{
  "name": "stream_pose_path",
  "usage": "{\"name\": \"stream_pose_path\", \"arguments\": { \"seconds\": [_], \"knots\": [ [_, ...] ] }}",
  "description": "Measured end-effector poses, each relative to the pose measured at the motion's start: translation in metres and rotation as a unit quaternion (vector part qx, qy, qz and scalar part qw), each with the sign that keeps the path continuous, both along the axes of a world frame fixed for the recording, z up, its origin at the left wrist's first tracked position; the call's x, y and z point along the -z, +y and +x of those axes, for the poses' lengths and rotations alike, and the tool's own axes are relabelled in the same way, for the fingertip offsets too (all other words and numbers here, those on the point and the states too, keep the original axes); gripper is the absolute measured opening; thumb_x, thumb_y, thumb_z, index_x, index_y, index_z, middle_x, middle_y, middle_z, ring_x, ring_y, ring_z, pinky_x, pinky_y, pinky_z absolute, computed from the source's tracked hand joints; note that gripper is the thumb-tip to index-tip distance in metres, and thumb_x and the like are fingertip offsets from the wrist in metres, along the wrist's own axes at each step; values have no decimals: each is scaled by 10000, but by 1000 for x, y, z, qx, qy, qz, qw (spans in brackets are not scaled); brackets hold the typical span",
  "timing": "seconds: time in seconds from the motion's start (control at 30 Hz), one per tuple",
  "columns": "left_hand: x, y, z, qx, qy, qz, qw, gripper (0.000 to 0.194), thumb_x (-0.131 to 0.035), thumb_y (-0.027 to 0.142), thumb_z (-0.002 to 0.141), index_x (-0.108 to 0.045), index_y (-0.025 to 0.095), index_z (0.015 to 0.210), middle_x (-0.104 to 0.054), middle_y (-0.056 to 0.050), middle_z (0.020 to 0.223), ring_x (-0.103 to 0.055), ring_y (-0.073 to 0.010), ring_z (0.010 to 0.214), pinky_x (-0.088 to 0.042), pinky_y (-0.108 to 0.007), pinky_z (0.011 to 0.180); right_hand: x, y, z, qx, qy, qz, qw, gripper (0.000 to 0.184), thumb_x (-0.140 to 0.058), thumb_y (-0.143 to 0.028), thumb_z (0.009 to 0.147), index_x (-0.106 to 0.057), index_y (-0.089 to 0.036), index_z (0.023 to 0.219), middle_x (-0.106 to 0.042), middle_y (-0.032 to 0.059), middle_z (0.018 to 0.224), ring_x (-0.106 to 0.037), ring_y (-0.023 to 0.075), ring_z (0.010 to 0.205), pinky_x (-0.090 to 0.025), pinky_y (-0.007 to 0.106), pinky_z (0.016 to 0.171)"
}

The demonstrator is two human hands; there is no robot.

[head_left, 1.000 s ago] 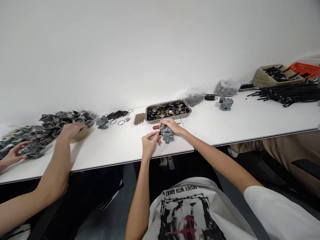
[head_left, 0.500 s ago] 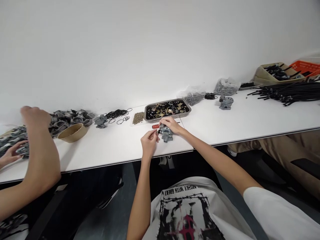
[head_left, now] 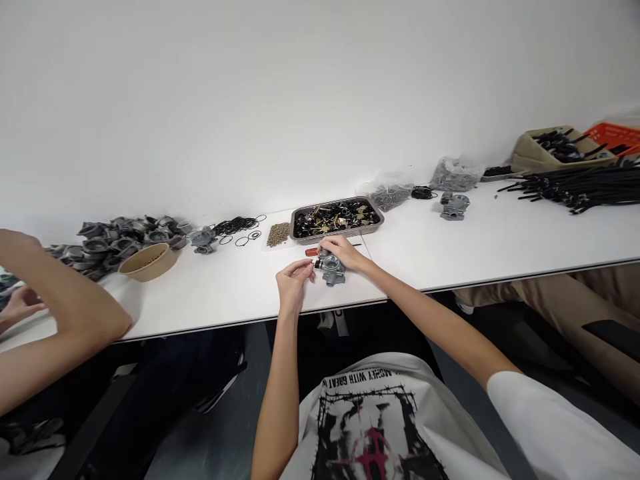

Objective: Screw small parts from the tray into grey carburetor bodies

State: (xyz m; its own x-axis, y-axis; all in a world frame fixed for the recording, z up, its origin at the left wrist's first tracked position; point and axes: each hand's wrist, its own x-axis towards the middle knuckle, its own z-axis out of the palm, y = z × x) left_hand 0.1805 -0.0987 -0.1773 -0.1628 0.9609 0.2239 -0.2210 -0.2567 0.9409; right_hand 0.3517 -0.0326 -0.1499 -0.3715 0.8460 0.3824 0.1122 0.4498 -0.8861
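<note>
A grey metal carburetor [head_left: 333,271] rests on the white table in front of me. My right hand [head_left: 341,252] grips it from above and the right, fingers over its far side. At its left side a small black-and-brass fitting [head_left: 319,265] sticks out. The fingertips of my left hand [head_left: 294,280] are pinched at the outer end of that fitting, partly hiding it. Just behind the carburetor lies a red-handled screwdriver [head_left: 311,252], its shaft passing behind my right hand. Beyond it stands a metal tray [head_left: 370,231] heaped with black and brass parts.
Small brass pieces [head_left: 278,235], black rubber rings [head_left: 234,227] and another carburetor [head_left: 203,240] lie left. A co-worker's arm [head_left: 75,300] reaches near a tan bowl [head_left: 150,265] and grey castings [head_left: 113,243]. Rightward are plastic bags [head_left: 456,175], a third carburetor [head_left: 454,207] and black hoses [head_left: 585,187].
My left hand has shifted slightly left, its fingers drawn a little outward at the fitting. My right hand stays on the carburetor. The co-worker's arm has moved left, away from the tan bowl.
</note>
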Motion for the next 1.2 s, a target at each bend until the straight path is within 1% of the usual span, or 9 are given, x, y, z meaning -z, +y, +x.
{"name": "stream_pose_path", "arguments": {
  "seconds": [0.3, 0.47, 0.57, 0.67, 0.77, 0.87, 0.97, 1.1, 1.2],
  "knots": [
    [-3, -1, 1, 27, 2, -3, 1000, 261, -851, 308, 679, -802, 118, 851, -711, -61, 630, -635, -142, 571, -523, -284, 658, -2, -33, 1, 89, -50, -6, 995, 356, -419, -426, 981, -632, -182, 832, -673, 41, 874, -600, 196, 853, -432, 321, 812],
    [-5, -5, 0, 50, 33, 5, 998, 251, -809, 346, 729, -802, 119, 834, -710, -65, 667, -606, -134, 565, -504, -288, 638, -14, -40, 20, -91, -76, 4, 993, 376, -591, -486, 931, -677, -228, 1191, -654, 70, 1313, -598, 224, 1217, -453, 341, 1032],
    [-4, -9, -1, 43, 59, 8, 997, 269, -781, 363, 750, -794, 120, 866, -723, -74, 719, -608, -139, 575, -517, -306, 649, -19, -40, 28, -149, -125, 27, 981, 644, -803, -435, 760, -606, -247, 1344, -563, 81, 1456, -538, 255, 1331, -421, 370, 1111],
    [-4, -8, -5, 27, 99, 9, 995, 320, -716, 405, 790, -768, 120, 925, -751, -110, 836, -657, -182, 632, -536, -336, 628, -21, -40, 27, -125, -185, 65, 973, 759, -884, -394, 652, -609, -240, 1342, -596, 92, 1403, -570, 280, 1282, -435, 400, 1092],
    [-13, 5, -14, -3, 173, 14, 985, 316, -641, 389, 834, -736, 128, 984, -750, -128, 906, -682, -216, 705, -542, -354, 630, -18, -43, 25, -101, -218, 93, 966, 627, -875, -394, 671, -658, -234, 1238, -644, 80, 1277, -597, 282, 1202, -452, 402, 1046],
    [-27, 31, -20, -35, 279, 29, 959, 197, -643, 272, 814, -735, 147, 935, -741, -122, 987, -667, -219, 813, -543, -376, 765, -13, -51, 23, -47, -228, 93, 968, 520, -854, -435, 699, -668, -211, 1131, -630, 79, 1179, -593, 282, 1137, -462, 398, 998],
    [-35, 53, -17, -1, 381, 36, 924, 133, -679, 139, 745, -744, 174, 856, -734, -94, 982, -650, -241, 931, -505, -402, 931, -7, -63, 22, 10, -226, 91, 970, 461, -808, -465, 757, -647, -210, 1105, -593, 78, 1165, -571, 278, 1122, -458, 406, 982],
    [-28, 61, -1, 29, 454, 37, 890, 228, -737, 90, 695, -736, 179, 905, -678, -109, 1099, -611, -288, 1081, -467, -414, 991, 1, -73, 18, 51, -203, 119, 971, 367, -775, -433, 806, -629, -219, 1067, -591, 71, 1138, -543, 277, 1125, -447, 408, 978],
    [-21, 62, 6, 30, 458, 33, 888, 127, -736, 146, 738, -720, 154, 864, -634, -132, 1110, -604, -290, 1062, -477, -413, 946, 7, -74, 14, 78, -188, 135, 970, 359, -769, -410, 812, -621, -213, 1075, -595, 73, 1114, -539, 274, 1097, -451, 409, 958]
  ]
}}
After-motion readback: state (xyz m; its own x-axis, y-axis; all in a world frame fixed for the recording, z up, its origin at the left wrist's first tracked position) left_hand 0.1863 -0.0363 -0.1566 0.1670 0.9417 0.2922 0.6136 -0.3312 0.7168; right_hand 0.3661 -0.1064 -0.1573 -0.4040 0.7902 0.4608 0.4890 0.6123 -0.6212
